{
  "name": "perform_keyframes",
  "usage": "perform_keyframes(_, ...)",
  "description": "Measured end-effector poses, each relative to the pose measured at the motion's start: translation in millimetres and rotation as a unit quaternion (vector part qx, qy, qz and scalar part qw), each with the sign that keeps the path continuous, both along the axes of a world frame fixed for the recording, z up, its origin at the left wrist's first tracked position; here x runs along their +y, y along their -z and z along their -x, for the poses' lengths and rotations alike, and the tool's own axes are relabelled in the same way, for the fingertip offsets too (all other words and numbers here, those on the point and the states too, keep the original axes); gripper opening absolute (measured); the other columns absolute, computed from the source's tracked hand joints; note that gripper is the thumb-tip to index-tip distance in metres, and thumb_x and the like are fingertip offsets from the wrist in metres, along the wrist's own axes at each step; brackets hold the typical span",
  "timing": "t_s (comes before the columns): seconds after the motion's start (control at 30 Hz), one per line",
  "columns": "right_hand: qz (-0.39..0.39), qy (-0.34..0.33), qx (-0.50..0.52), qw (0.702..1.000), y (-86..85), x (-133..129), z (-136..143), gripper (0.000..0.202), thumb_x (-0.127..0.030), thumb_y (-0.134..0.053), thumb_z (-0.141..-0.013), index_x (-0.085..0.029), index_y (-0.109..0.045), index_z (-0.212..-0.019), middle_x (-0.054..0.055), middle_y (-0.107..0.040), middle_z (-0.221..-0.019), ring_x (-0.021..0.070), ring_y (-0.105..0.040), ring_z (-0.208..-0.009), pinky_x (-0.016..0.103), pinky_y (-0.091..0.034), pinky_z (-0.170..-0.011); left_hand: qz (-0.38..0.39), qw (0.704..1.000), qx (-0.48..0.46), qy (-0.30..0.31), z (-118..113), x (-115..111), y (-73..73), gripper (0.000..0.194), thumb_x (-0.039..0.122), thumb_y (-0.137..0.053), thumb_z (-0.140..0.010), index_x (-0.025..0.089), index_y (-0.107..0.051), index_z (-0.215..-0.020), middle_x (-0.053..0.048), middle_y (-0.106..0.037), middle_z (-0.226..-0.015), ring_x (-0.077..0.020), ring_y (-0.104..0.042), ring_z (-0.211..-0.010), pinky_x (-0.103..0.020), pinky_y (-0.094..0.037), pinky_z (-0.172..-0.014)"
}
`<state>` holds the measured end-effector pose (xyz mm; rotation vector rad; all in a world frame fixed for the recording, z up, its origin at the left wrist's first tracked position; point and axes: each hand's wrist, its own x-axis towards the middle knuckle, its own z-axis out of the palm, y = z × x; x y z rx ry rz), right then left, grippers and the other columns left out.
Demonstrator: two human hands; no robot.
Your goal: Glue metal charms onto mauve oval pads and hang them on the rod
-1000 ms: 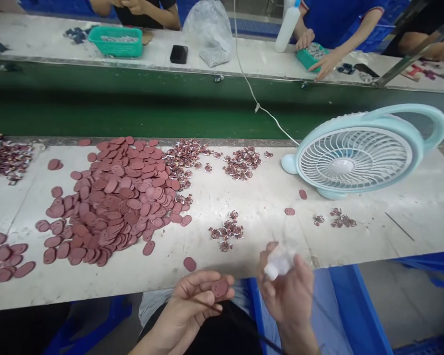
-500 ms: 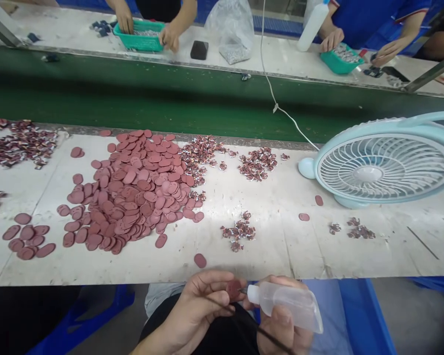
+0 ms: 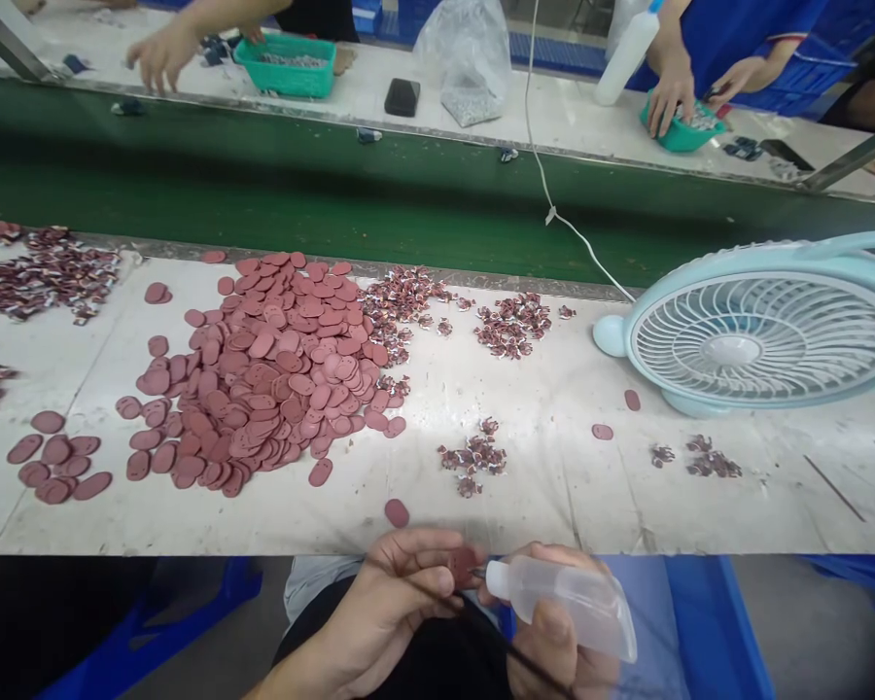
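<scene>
My left hand (image 3: 401, 603) pinches a reddish-brown oval disc (image 3: 464, 564) between thumb and fingers, just below the table's front edge. In my right hand (image 3: 554, 632) lies a translucent squeeze bottle (image 3: 573, 601) with a white cap, tilted sideways. Its thin dark nozzle points left and meets the disc's face, or nearly so; I cannot tell whether it touches. A single oval disc (image 3: 397, 512) lies on the table just beyond my hands. Past it sits a small cluster of brown-and-white pieces (image 3: 473, 457).
A large heap of oval discs (image 3: 262, 379) covers the table's left middle. More small pieces (image 3: 511, 324) lie behind. A light-blue fan (image 3: 765, 335) stands at right. Across a green channel (image 3: 298, 194), two people work by green baskets (image 3: 288, 68). A blue bin (image 3: 715, 622) is beside my lap.
Both my hands keep almost the same pose on the disc and bottle. Across the channel, one person's hand has left the basket toward the left; another's hand now reaches into the right basket.
</scene>
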<state>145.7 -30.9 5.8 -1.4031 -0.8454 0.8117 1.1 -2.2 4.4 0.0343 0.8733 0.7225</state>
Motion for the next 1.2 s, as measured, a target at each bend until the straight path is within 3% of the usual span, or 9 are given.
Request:
perform_keyframes(0.37, -0.006, 0.009, 0.033, 0.999, -0.7, -2.3, -1.8, 0.026, -0.044, -0.067, -0.085, -0.031, -0.067, -0.106, 0.0, -0.072, -0.073, 0.0197, -0.069, -0.057, 0.034, -0.058, -0.051, 0.0, 1.0, -0.01, 0.009, 1.3, -4.1, 6.9, 0.026, 0.021, -0.088, -0.073, 0.023, -0.081, -0.098, -0.011, -0.085, -0.108, -0.019, -0.08, -0.092, -0.018, -0.061, -0.068)
perform_keyframes(0.47, 0.035, -0.002, 0.154, 0.987, -2.9, 2.6, -10.9, 0.03, -0.052, -0.071, -0.08, -0.031, -0.067, -0.1, -0.001, -0.072, -0.067, 0.0198, -0.067, -0.048, 0.033, -0.057, -0.045, 0.0, 1.0, -0.013, 0.005, 2.1, -3.3, 5.1, 0.024, 0.019, -0.088, -0.073, 0.022, -0.082, -0.097, -0.011, -0.085, -0.108, -0.02, -0.081, -0.092, -0.018, -0.061, -0.069)
perform_keyframes(0.57, 0.093, -0.017, 0.391, 0.916, 2.2, 20.0, -38.4, 0.034, -0.056, -0.066, -0.083, -0.027, -0.065, -0.1, -0.003, -0.067, -0.059, 0.0165, -0.062, -0.04, 0.024, -0.048, -0.031, 0.001, 1.0, -0.017, -0.001, 3.4, -1.8, 1.4, 0.021, 0.017, -0.085, -0.075, 0.022, -0.082, -0.095, -0.011, -0.085, -0.11, -0.0209, -0.081, -0.095, -0.019, -0.061, -0.073)
perform_keyframes(0.7, 0.112, -0.016, 0.671, 0.733, 25.5, 46.4, -87.2, 0.028, -0.036, -0.058, -0.091, -0.018, -0.056, -0.112, -0.004, -0.059, -0.065, 0.0089, -0.063, -0.049, 0.012, -0.049, -0.038, -0.002, 1.0, -0.011, -0.005, 5.4, 0.3, -2.2, 0.02, 0.018, -0.086, -0.075, 0.022, -0.081, -0.094, -0.01, -0.085, -0.108, -0.0214, -0.081, -0.093, -0.02, -0.061, -0.073)
perform_keyframes(0.8, 0.105, -0.03, 0.72, 0.685, 38.7, 51.5, -108.4, 0.035, -0.036, -0.066, -0.083, -0.018, -0.053, -0.111, -0.008, -0.052, -0.062, 0.0073, -0.061, -0.046, 0.009, -0.044, -0.035, 0.001, 1.0, 0.012, 0.001, 9.2, 2.7, -2.5, 0.02, 0.02, -0.087, -0.074, 0.022, -0.081, -0.093, -0.009, -0.086, -0.108, -0.0207, -0.081, -0.09, -0.02, -0.061, -0.071)
perform_keyframes(0.9, 0.101, -0.035, 0.669, 0.736, 35.1, 41.1, -103.4, 0.04, -0.05, -0.069, -0.08, -0.02, -0.058, -0.103, -0.008, -0.05, -0.062, 0.0053, -0.053, -0.041, 0.009, -0.038, -0.03, -0.003, 0.999, 0.048, -0.015, 17.0, 5.6, -0.5, 0.021, 0.02, -0.087, -0.074, 0.021, -0.081, -0.094, -0.009, -0.086, -0.108, -0.0196, -0.081, -0.087, -0.019, -0.061, -0.068)
perform_keyframes(1.0, 0.131, -0.088, 0.328, 0.931, 26.3, 27.5, -78.2, 0.041, -0.064, -0.06, -0.083, -0.023, -0.061, -0.079, -0.009, -0.045, -0.054, 0.0046, -0.037, -0.034, 0.015, -0.032, -0.028, -0.009, 0.996, 0.074, -0.04, 26.3, 7.6, 2.7, 0.025, 0.021, -0.089, -0.072, 0.021, -0.08, -0.095, -0.01, -0.085, -0.109, -0.0195, -0.081, -0.087, -0.019, -0.061, -0.067)
perform_keyframes(1.03, 0.14, -0.109, 0.198, 0.964, 25.2, 25.2, -68.3, 0.038, -0.06, -0.064, -0.082, -0.023, -0.063, -0.074, -0.008, -0.047, -0.053, 0.006, -0.038, -0.035, 0.018, -0.034, -0.031, -0.012, 0.996, 0.077, -0.047, 28.8, 7.9, 3.7, 0.025, 0.022, -0.089, -0.071, 0.02, -0.08, -0.095, -0.011, -0.085, -0.109, -0.0198, -0.081, -0.087, -0.019, -0.061, -0.067)
perform_keyframes(1.2, 0.179, -0.2, -0.209, 0.94, 34.8, 39.5, -31.8, 0.025, -0.039, -0.073, -0.083, -0.024, -0.075, -0.102, -0.001, -0.064, -0.07, 0.0158, -0.059, -0.064, 0.029, -0.048, -0.063, -0.024, 0.995, 0.077, -0.057, 33.0, 5.7, 7.2, 0.024, 0.021, -0.089, -0.072, 0.019, -0.081, -0.094, -0.011, -0.086, -0.106, -0.0204, -0.081, -0.087, -0.019, -0.062, -0.067)
